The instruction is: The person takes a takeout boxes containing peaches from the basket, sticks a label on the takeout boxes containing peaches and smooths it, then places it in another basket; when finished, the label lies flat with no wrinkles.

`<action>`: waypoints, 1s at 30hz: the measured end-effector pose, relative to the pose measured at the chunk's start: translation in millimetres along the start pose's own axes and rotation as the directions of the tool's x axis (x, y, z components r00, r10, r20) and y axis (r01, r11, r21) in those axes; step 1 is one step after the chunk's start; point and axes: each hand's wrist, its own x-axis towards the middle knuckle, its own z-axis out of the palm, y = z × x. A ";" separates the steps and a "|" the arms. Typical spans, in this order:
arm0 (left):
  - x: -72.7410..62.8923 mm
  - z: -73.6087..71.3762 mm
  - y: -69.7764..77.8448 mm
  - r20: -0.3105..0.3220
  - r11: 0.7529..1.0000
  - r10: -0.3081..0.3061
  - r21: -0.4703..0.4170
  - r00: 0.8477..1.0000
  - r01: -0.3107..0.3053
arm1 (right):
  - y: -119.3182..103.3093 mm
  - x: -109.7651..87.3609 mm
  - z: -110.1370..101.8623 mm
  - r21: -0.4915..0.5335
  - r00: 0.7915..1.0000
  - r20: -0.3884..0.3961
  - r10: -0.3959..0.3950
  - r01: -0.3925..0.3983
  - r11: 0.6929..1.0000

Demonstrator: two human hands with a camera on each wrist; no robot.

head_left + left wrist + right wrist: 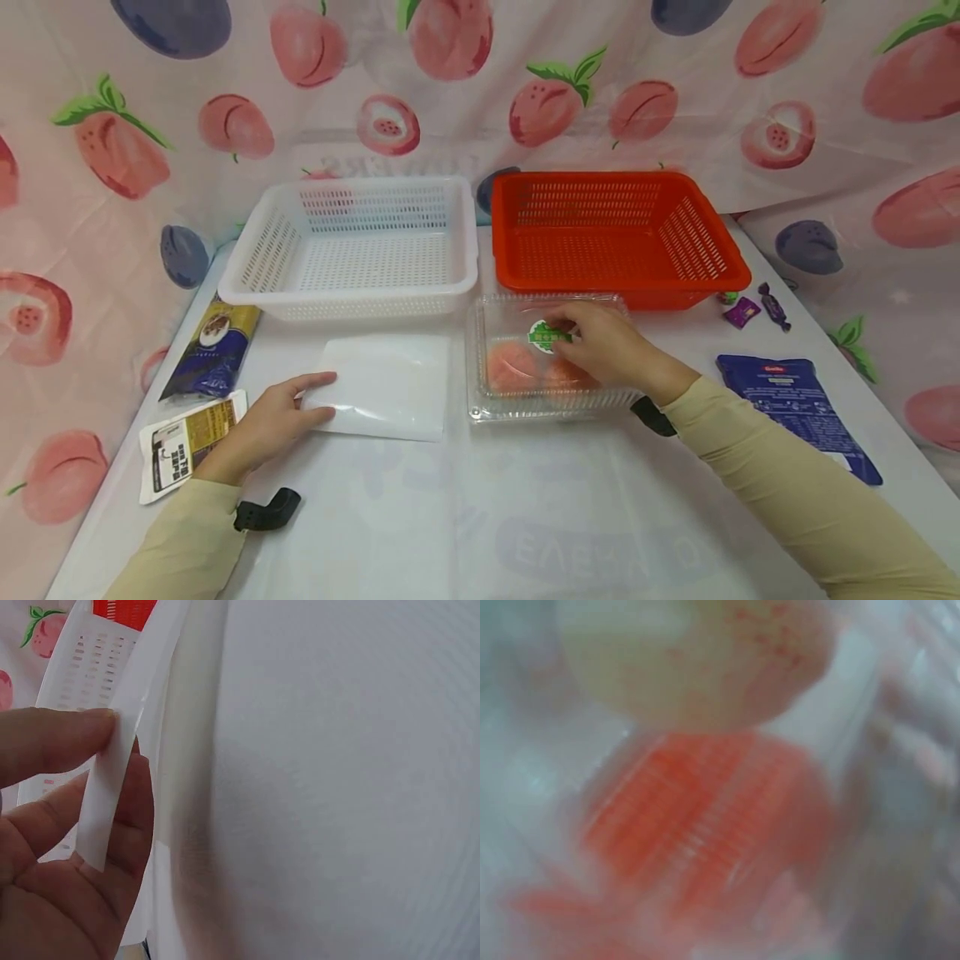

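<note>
My left hand (273, 417) pinches the left edge of a glossy white sheet (390, 387) between thumb and fingers; the left wrist view shows the thumb on that curled edge (112, 780). My right hand (600, 346) is over a clear plastic box (480, 408), with thumb and index finger at the edges of a round green-and-white sticker (546, 337) on the lid. Whether the whole sticker lies flat is hard to tell. Orange-pink round items (512, 368) show through the lid. The right wrist view is badly blurred.
A white basket (348, 300) and a red basket (622, 296) stand behind. On the left lie a blue-and-gold bag (213, 346) and a flat pouch (187, 446). At right are wrapped candies (742, 312) and a blue pouch (798, 408).
</note>
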 end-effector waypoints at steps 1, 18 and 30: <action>0.1 0.0 -0.3 0.001 1.000 -0.006 0.005 1.000 0.006 | 0.0 0.2 0.4 0.004 1.000 0.004 0.001 -0.001 1.000; 0.6 1.5 -0.6 -0.003 0.998 -0.023 0.051 1.000 0.023 | 1.1 -0.4 2.5 0.043 1.000 0.026 -0.015 0.014 0.999; -3.1 -3.0 8.5 -0.076 0.993 0.112 0.049 0.991 -0.108 | 1.2 -0.6 2.5 0.079 0.988 0.112 -0.107 0.099 0.992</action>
